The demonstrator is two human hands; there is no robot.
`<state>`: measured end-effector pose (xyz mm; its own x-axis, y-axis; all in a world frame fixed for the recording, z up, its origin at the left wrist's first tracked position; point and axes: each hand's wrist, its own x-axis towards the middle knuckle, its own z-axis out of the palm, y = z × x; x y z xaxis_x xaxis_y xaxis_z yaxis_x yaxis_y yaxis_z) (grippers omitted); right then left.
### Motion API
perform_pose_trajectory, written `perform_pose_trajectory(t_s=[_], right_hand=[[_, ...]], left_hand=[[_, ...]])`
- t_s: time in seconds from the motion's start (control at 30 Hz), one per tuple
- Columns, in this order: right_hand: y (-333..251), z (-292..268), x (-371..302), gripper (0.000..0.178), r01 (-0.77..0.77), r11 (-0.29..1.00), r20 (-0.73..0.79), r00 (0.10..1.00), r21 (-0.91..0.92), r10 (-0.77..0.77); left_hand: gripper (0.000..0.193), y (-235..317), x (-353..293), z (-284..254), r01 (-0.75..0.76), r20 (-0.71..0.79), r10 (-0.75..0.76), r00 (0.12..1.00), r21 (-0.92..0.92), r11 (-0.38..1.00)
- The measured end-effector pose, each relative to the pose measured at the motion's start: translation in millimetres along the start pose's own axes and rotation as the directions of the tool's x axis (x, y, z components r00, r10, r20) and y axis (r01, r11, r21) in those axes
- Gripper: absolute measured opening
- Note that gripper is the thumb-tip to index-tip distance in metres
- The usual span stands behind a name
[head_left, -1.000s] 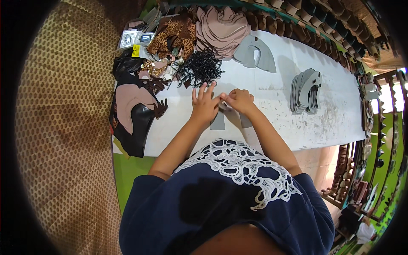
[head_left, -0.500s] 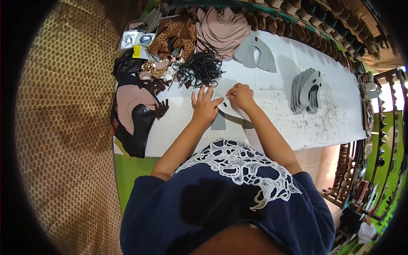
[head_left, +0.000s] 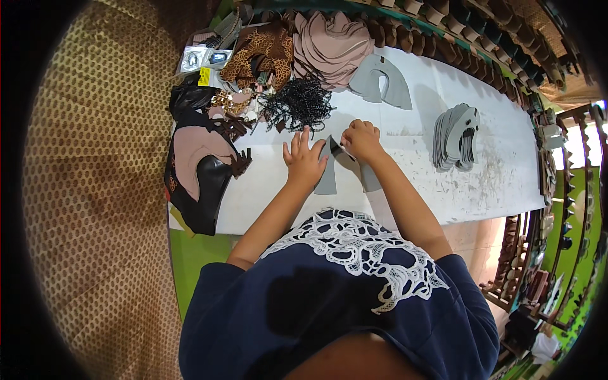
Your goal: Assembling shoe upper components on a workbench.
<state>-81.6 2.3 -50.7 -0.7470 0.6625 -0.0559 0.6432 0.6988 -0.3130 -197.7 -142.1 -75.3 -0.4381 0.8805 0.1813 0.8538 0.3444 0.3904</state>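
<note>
On the white-covered table in front of me lies a grey curved shoe-upper piece point(head_left: 326, 180), partly covered by my hands. My left hand point(head_left: 305, 163) rests at its left side with fingers spread, thumb touching the piece near its top. My right hand point(head_left: 362, 142) is closed in a pinch at the piece's upper right; whatever sits between its fingertips is too small to make out. A short dark strip point(head_left: 335, 150) shows on the grey piece between both hands.
Beyond my hands lie a tangle of black braided cord point(head_left: 297, 104), pink cut pieces point(head_left: 329, 47) and leopard-print material point(head_left: 259, 50). Grey pieces point(head_left: 381, 82) and a grey stack point(head_left: 455, 136) lie to the right. A black-and-pink bundle point(head_left: 202, 164) sits left. Shoe racks point(head_left: 468, 31) line the back.
The grey piece's top now shows as a raised grey tip between my hands, where a paler surface with a small dark mark was. My right hand has shifted slightly right.
</note>
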Motion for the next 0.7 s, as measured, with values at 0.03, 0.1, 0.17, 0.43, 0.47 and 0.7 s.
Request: perform_pose_trajectory(t_s=[0.03,0.1,0.17,0.43,0.47,0.7], right_hand=[[1,-1,1,0.012,0.0,0.999,0.018,1.0,-0.04,0.0],[2,-1,1,0.012,0.001,0.999,0.015,1.0,-0.042,-0.001],[3,-1,0,0.012,0.003,0.999,0.015,1.0,-0.045,-0.002],[4,0,1,0.016,0.014,0.998,-0.011,1.0,-0.062,-0.015],[4,-2,2,0.016,0.014,0.998,-0.011,1.0,-0.061,-0.015],[4,-28,19,0.067,-0.47,0.831,0.454,0.835,0.298,0.31]], left_hand=[[0.039,1,-1,0,-0.011,-0.011,0.011,1.0,0.011,1.0],[0.037,2,-1,-1,-0.023,-0.023,0.023,0.999,0.023,0.999],[0.033,3,-2,0,-0.043,-0.057,0.043,0.997,0.003,0.999],[0.021,7,-4,0,-0.171,-0.133,0.176,0.975,0.048,0.984],[0.018,7,-4,0,-0.187,-0.148,0.195,0.97,0.064,0.98],[0.021,5,-6,2,-0.189,-0.135,0.197,0.971,0.068,0.98]])
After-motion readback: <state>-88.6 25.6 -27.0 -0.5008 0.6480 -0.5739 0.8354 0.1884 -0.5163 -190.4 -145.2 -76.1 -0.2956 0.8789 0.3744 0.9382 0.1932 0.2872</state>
